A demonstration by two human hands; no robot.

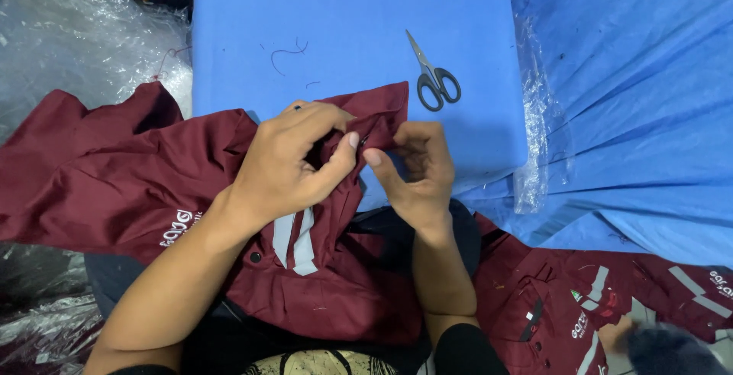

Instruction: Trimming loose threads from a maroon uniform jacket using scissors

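head view: the left hand [294,163] is closed in a pinching grip on a fold of the maroon work jacket [137,176], thumb pressed against the cloth near the collar edge. the right hand [416,165] curls just beside it, its grip nearly closed, thumb and fingers nipping the same edge of cloth; whether something small sits between them cannot be told. the jacket lies across the person's lap and onto the near edge of the bench [343,24], which is covered in blue cloth. pale grey stripes [296,241] run down the jacket below the left hand, and a white printed mark [179,226] sits on the chest, left of the wrist.

black-handled scissors [431,73] lie shut on the bench, apart from the hands, above the right one. loose thread bits [286,54] dot the blue cover. clear plastic wrap [69,31] is bunched at the left, another strip [534,123] hangs at the bench's right edge. a second maroon jacket [603,306] lies at lower right, on blue sheeting [649,77].
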